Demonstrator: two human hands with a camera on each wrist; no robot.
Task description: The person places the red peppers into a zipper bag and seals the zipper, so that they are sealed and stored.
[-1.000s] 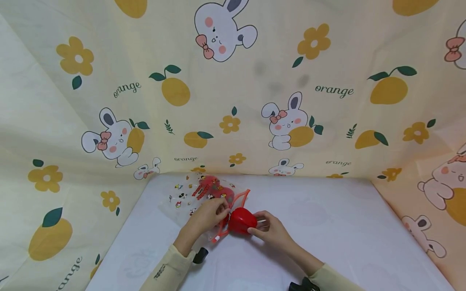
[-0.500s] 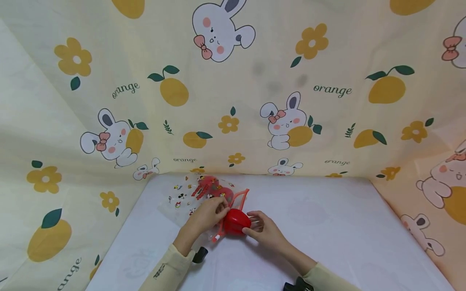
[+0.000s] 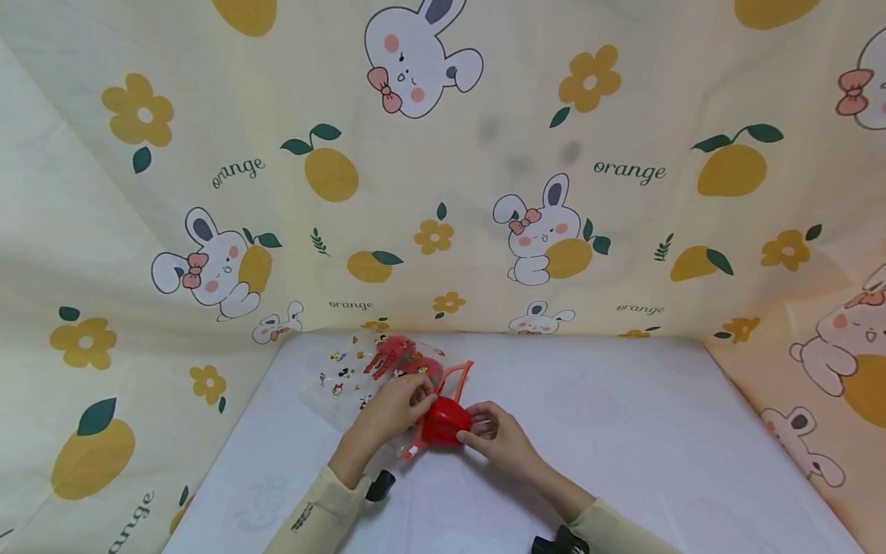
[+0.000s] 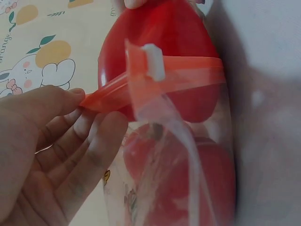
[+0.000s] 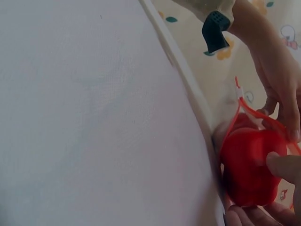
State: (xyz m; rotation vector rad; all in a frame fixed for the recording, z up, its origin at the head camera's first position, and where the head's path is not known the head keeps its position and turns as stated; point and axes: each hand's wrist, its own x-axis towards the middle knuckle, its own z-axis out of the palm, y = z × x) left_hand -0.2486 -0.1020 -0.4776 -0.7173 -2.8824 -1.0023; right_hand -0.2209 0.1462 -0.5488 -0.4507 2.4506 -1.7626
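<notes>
My right hand point(image 3: 501, 442) holds a shiny red bell pepper point(image 3: 444, 422), thumb on one side and fingers on the other, as the right wrist view shows. The pepper's inner end sits in the mouth of a clear printed zip bag point(image 3: 349, 385). With thumb and fingertips my left hand point(image 4: 61, 141) pinches the bag's orange zip edge point(image 4: 195, 70), which crosses in front of the pepper point(image 4: 155, 28). A white slider point(image 4: 154, 61) sits on that edge. Inside the bag lie more red rounded things point(image 4: 188, 183), blurred by the plastic.
The white tabletop point(image 3: 623, 431) spreads to the right of the hands and in front of them. Behind it hangs a cloth point(image 3: 443, 254) printed with rabbits and oranges, which also runs along both sides. Black wrist devices point(image 3: 381, 486) sit at the cuffs.
My right hand has moved left with the bell pepper, bringing it into the bag's mouth between the orange edges. My left hand has stayed on the zip edge.
</notes>
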